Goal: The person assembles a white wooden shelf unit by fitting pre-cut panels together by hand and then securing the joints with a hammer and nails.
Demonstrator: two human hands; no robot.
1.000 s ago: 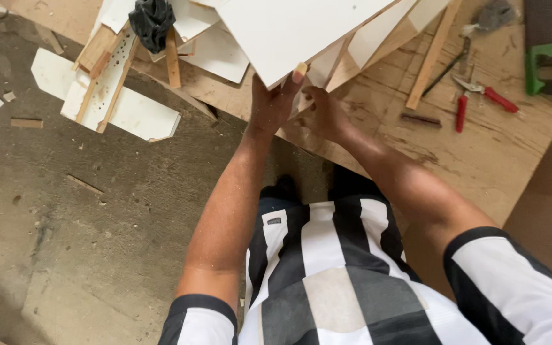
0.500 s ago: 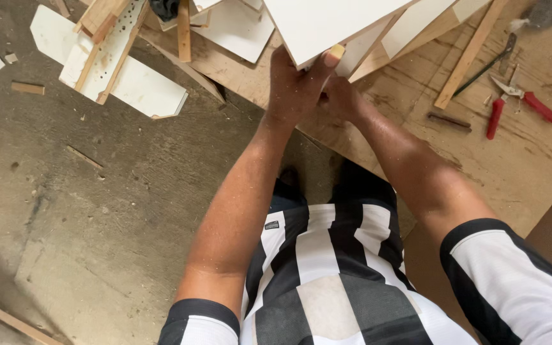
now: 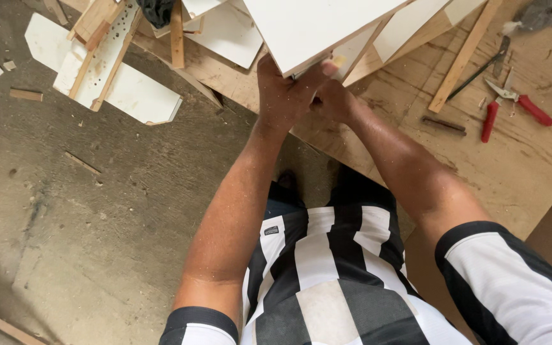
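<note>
While you look down from the head cam, your left hand (image 3: 282, 96) and right hand (image 3: 335, 102) are closed on the white panel (image 3: 314, 25) corner at the plywood bench (image 3: 531, 172) edge; keep grip firm, panel level. Red pliers (image 3: 512, 108) lie right of panel.

- both hands, left hand (image 3: 282, 92) and right hand (image 3: 333, 99), meet under the board (image 3: 314, 25) at the tabletop (image 3: 531, 160) edge
- pliers (image 3: 512, 105) lie off to the right on it
- panel scraps (image 3: 116, 83) left, over the floor (image 3: 65, 223)
</note>
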